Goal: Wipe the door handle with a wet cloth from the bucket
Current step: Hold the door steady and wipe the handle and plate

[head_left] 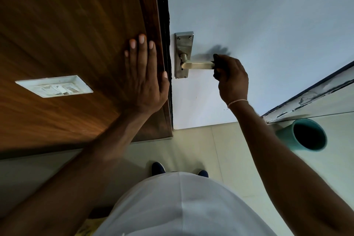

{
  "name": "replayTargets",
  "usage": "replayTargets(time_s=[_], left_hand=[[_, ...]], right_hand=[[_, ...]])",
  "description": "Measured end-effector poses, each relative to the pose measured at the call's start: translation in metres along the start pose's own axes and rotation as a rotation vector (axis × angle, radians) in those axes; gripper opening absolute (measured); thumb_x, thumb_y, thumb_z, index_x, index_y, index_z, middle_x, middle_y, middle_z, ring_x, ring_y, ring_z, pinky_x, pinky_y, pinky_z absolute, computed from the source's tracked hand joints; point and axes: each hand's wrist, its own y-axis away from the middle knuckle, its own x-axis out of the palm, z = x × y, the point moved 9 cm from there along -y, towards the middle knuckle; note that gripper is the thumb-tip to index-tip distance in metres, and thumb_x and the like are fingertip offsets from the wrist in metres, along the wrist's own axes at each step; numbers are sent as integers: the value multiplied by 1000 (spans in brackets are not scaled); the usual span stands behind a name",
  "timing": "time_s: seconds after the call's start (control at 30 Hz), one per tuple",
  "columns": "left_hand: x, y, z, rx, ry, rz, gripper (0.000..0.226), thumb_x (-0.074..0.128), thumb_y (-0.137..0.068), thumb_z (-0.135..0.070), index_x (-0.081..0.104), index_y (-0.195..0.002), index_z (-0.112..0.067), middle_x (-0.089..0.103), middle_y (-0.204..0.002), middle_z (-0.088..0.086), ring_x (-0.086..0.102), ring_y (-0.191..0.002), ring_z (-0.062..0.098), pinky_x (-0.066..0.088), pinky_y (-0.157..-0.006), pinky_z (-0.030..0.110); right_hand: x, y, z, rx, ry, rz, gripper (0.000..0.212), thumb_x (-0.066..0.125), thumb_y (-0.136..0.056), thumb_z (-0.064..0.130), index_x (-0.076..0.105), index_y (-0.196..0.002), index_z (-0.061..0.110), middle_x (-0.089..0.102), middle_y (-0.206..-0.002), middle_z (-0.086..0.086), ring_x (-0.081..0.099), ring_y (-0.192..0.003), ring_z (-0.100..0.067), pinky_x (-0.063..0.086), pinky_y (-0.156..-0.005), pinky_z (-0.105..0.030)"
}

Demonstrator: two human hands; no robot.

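Head view: right hand [231, 76] closed at tip of door handle [197, 65] on white door; cloth not discernible in grip. Left hand [145, 74] flat, open, empty on wooden panel [67, 25]. Bucket [304, 136] on floor, right. Best: sweep full lever length, then backplate [183, 51].

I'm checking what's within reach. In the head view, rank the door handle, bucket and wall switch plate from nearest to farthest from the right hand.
1. Door handle, at the right hand's fingers.
2. Bucket, lower right on the floor.
3. Switch plate, far left on the wooden panel.
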Motion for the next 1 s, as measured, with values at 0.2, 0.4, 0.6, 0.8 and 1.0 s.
replayTargets(time_s=[0.2,0.4,0.6,0.8,1.0], left_hand=[[1,0,-2,-7,-22,16,79,65,-101,-24,30,-165,4,34,-170,32,28,-160,50,25,-134,63],[3,0,-2,-29,-29,13,86,72,-97,-23,28,-165,5,34,-169,33,26,-160,49,22,-134,61],[5,0,-3,-41,-43,-4,86,74,-96,-23,31,-163,6,37,-167,34,26,-159,49,22,-133,61],[7,0,-1,-50,-33,-21,84,71,-97,-24,29,-163,6,37,-166,36,24,-158,49,15,-135,57],[5,0,0,-34,-48,-22,86,75,-94,-21,30,-163,6,38,-166,35,27,-158,50,22,-133,61]], right_hand=[[-11,3,51,-260,231,-192,37,70,-96,10,78,-129,22,77,-123,1,71,-110,-31,54,-94,-46],[34,16,120,-605,237,-120,28,68,-103,8,77,-130,6,76,-127,-15,72,-116,-38,58,-99,-48],[44,22,113,-763,281,-37,31,66,-108,12,72,-137,5,72,-138,-16,66,-132,-39,55,-107,-51],[38,22,107,-866,360,-10,44,48,-110,7,64,-150,16,63,-155,-7,60,-144,-34,46,-117,-53],[31,10,93,-779,349,-19,46,64,-107,16,62,-152,25,68,-143,-13,66,-126,-37,48,-109,-49]])
